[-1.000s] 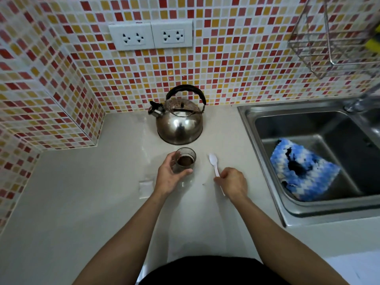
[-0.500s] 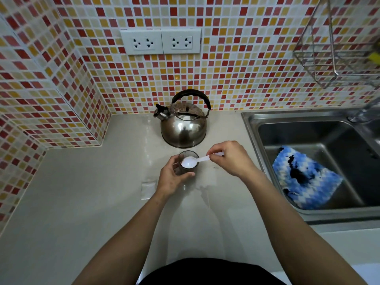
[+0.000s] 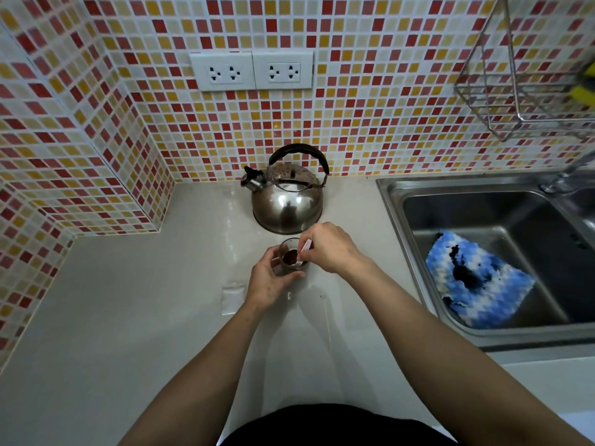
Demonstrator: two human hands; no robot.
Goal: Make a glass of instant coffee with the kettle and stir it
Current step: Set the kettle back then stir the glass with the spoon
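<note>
One small clear glass (image 3: pixel 291 257), round, dark brown coffee inside, on smooth pale bench (image 3: pixel 128 317); left hand (image 3: pixel 269 281) grip wrapped around its side; right hand (image 3: pixel 330 247) above rim, fingers pinched on one white plastic spoon (image 3: pixel 304 249), tip seemingly in liquid; one domed shiny steel kettle (image 3: pixel 286 201) just behind.

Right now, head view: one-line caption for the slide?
Left hand steadies the glass of dark coffee while right hand dips the white spoon in, kettle behind.
</note>
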